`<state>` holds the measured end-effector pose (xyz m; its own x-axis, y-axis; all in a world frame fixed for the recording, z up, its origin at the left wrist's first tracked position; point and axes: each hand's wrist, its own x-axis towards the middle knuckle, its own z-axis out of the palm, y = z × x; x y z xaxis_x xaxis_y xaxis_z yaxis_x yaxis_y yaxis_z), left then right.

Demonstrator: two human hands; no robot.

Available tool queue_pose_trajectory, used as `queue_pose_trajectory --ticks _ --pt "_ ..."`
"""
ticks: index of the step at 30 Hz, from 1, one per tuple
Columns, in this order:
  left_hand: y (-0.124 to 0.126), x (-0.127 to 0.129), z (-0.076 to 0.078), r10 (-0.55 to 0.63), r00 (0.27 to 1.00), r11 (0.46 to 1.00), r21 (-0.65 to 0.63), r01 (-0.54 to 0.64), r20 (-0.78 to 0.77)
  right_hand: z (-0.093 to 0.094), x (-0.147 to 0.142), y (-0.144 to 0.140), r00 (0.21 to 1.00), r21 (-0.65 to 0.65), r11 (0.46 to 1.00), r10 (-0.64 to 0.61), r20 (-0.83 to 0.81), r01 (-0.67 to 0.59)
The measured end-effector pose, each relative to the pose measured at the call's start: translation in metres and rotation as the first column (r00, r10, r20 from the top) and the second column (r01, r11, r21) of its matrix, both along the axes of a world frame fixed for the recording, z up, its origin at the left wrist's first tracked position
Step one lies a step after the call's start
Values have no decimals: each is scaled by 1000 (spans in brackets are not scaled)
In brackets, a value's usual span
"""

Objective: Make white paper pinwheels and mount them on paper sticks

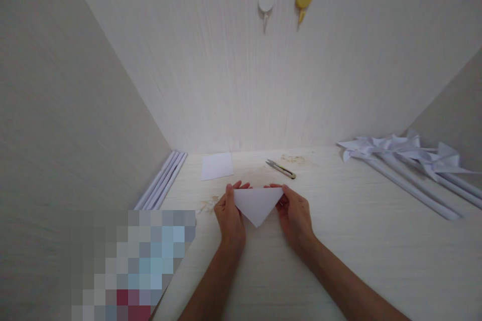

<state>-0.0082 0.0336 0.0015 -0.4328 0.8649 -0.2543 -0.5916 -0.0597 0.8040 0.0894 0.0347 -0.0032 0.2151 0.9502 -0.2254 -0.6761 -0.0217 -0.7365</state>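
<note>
A white sheet of paper folded into a triangle (pixel 257 204) lies on the pale wooden table (pixel 376 251), its point toward me. My left hand (pixel 229 215) pinches its left corner and my right hand (pixel 295 215) pinches its right corner. Both hands rest on the table on either side of the fold.
Small thread snips (pixel 280 169) lie just beyond the triangle. A square white sheet (pixel 217 165) sits at the back left. Rolled white paper sticks (pixel 162 180) lie along the left wall. Several finished white paper pinwheels (pixel 406 160) lie at the right. Two wall hooks (pixel 265 5) hang above.
</note>
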Motion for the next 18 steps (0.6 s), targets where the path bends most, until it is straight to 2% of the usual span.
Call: queue_pose_trajectory --ticks 8,13,18 --pt "-1 0 -3 64 997 998 -14 -64 44 -3 0 -2 997 24 1000 17 69 -19" --pt "1 -3 -2 95 994 995 -25 -94 57 1 -1 -2 997 55 996 73 38 -75" --pt "3 -4 0 202 979 979 -35 -201 25 0 -1 -1 996 81 993 85 -11 -84"
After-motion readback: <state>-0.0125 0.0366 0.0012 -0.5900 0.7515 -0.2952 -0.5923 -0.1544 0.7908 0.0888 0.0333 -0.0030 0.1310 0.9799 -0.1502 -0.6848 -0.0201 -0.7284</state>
